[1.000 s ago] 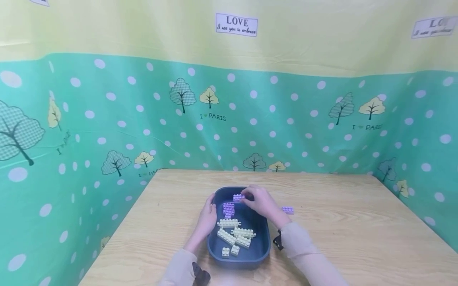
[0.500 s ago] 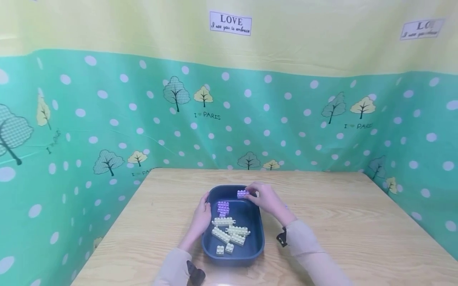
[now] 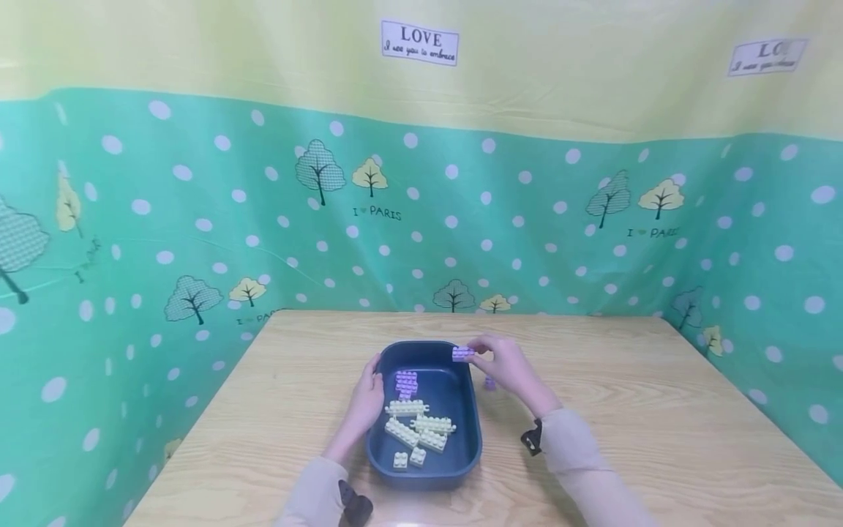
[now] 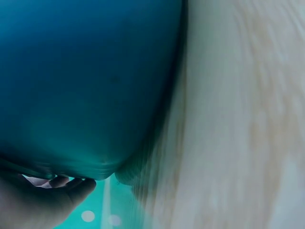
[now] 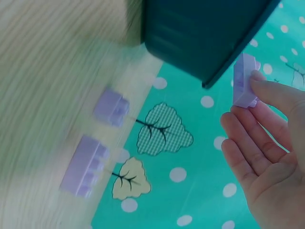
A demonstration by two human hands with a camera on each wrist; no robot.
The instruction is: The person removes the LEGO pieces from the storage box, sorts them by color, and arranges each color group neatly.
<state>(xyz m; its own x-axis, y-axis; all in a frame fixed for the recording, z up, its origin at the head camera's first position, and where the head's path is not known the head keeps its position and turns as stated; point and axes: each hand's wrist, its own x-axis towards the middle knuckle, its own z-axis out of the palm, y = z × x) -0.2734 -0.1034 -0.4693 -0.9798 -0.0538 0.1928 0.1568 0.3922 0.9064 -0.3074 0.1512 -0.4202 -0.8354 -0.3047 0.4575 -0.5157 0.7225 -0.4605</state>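
In the head view, a dark blue plastic tub (image 3: 424, 479) stands on the table. My left hand (image 3: 364, 401) grips its left rim, and in the left wrist view the fingers (image 4: 78, 191) lie against the tub's outer wall. My right hand (image 3: 503, 362) pinches a purple building brick (image 3: 462, 354) between thumb and fingertips at the tub's far right rim. The right wrist view shows this purple brick (image 5: 244, 81) held up beside the tub. Inside the tub lie several purple bricks (image 3: 406, 382) at the left and several cream bricks (image 3: 402, 432) nearer the front.
Two more purple bricks, a short one (image 5: 112, 107) and a longer one (image 5: 85, 167), lie on the wooden table (image 3: 626, 410) right of the tub. In the head view the right hand and wrist partly cover that spot. Patterned green curtain (image 3: 395, 183) surrounds the table.
My right hand has moved right with the purple brick, from over the tub's inside to its far right rim. The left hand keeps its hold. The head view has shifted slightly.
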